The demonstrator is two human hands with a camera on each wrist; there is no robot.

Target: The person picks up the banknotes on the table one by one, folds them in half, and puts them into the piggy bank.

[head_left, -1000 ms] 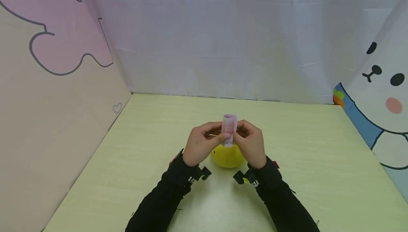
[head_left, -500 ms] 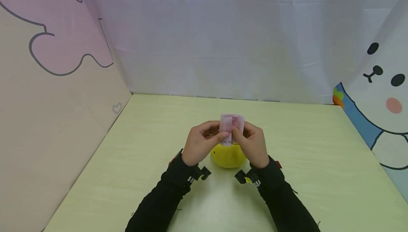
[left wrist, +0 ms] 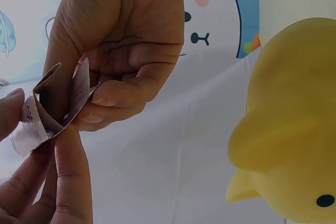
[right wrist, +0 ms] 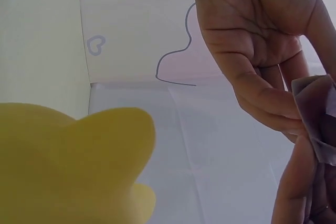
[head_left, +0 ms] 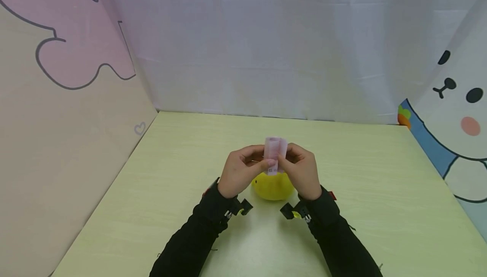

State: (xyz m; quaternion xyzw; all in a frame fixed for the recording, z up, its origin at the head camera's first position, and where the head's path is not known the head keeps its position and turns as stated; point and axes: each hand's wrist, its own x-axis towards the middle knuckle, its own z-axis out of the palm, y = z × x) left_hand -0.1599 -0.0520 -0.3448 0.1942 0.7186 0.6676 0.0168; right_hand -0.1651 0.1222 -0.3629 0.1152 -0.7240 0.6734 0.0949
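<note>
A folded pink banknote (head_left: 274, 153) stands upright between my two hands, just above a yellow duck toy (head_left: 272, 187) on the pale green table (head_left: 182, 175). My left hand (head_left: 255, 165) pinches the note's left side with thumb and fingers. On the other side, my right hand (head_left: 292, 163) pinches it the same way. In the left wrist view the note (left wrist: 51, 109) shows a crease, with the duck (left wrist: 294, 140) at the right. In the right wrist view the note (right wrist: 318, 113) is at the right edge, with the duck (right wrist: 68, 166) low on the left.
Cloth walls enclose the table: a pink cartoon panel (head_left: 64, 57) on the left, a white sheet (head_left: 266, 48) at the back, and a bear-face panel (head_left: 456, 112) on the right. Bare tabletop lies all around the duck.
Half a second ago the note was spread wider; it is now folded narrow again, as it was one second ago. Both hands stay in the same place above the duck.
</note>
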